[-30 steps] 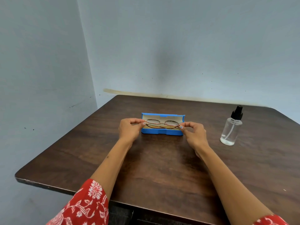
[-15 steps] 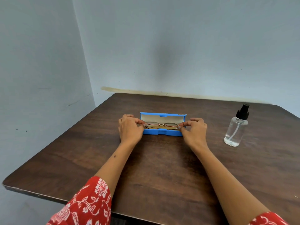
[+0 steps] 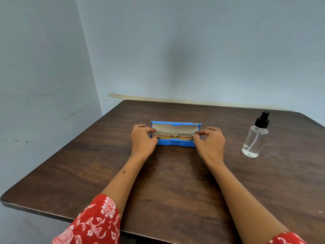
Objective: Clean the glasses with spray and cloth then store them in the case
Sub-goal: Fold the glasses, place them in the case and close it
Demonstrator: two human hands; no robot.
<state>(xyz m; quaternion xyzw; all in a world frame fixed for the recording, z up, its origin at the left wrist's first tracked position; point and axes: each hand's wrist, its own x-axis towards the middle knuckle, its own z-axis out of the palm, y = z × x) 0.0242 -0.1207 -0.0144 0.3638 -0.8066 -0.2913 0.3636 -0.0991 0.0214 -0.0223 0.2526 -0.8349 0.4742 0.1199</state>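
While folded, glasses [image 3: 174, 136] look gold-rimmed.

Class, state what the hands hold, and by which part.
Both hands, left and right, pinch the glasses by their outer ends, inside the open case.

A dark brown wooden table [image 3: 175, 191] stands in a corner. Two pale blue-grey walls [image 3: 193, 50] meet on the far left. A yellowish stripe [image 3: 158, 99] runs low along the far wall.
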